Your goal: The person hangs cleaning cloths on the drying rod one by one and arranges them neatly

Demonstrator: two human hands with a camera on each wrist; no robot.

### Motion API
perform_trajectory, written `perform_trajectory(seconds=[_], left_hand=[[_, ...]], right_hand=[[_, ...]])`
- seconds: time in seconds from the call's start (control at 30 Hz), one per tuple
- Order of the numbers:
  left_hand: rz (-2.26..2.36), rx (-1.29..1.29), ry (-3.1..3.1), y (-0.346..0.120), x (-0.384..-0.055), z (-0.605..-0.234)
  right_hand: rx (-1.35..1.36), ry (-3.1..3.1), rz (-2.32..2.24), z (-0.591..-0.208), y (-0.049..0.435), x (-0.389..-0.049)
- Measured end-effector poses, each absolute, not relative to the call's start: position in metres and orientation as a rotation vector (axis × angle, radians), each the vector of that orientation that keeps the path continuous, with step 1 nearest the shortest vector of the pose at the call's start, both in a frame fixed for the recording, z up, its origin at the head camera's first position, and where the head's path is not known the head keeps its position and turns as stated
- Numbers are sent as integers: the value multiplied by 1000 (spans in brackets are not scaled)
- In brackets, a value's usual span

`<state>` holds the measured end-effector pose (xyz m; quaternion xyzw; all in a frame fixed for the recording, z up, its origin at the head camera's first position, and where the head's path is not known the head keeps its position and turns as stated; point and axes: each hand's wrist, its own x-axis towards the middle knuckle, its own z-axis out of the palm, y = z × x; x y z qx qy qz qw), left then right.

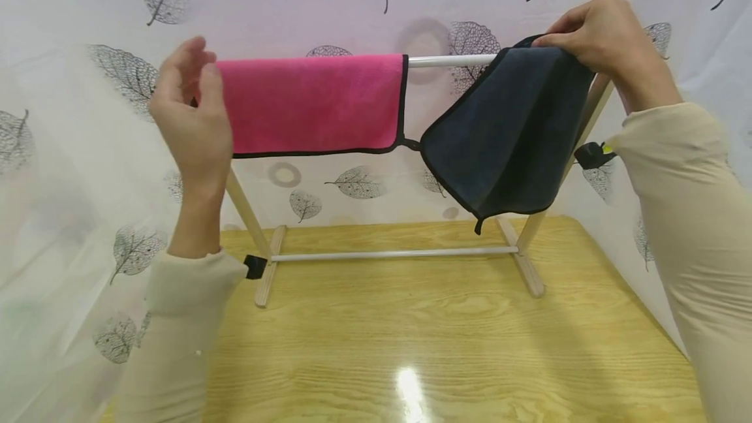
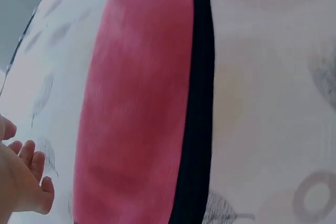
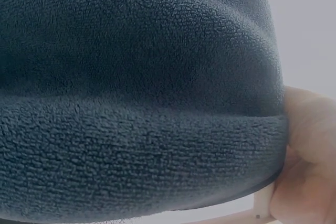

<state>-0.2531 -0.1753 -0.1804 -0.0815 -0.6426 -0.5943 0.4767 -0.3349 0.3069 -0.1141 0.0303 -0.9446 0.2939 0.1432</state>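
Head view: bright, fairly even light; pale backdrop (image 1: 53, 38) close to white, hazy at far left. Compact white glare (image 1: 409, 389) on the glossy table (image 1: 364, 325), lower centre; source out of frame. Faint, soft-edged shadow (image 1: 578, 351) to its right. Slight smear on the left hand (image 1: 194, 116); dark cloth (image 1: 487, 129) deeply shaded along its fold. Left wrist view: dimmer, cool cast; pink cloth (image 2: 139, 93) soft, leaf prints (image 2: 324, 72) blurred. Right wrist view: dark cloth's pile crisp; background washed out pale grey, right hand (image 3: 312, 129) hazy.
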Motion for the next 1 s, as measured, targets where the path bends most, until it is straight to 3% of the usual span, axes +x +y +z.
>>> perform_trajectory(seconds=[0.47, 1.0], left_hand=[[-1400, -707, -1807, -71, -253, -267], [-1597, -593, -2044, 2, -275, -327]], right_hand=[[102, -2715, 852, -115, 306, -336], [106, -2713, 841, -115, 307, -335]])
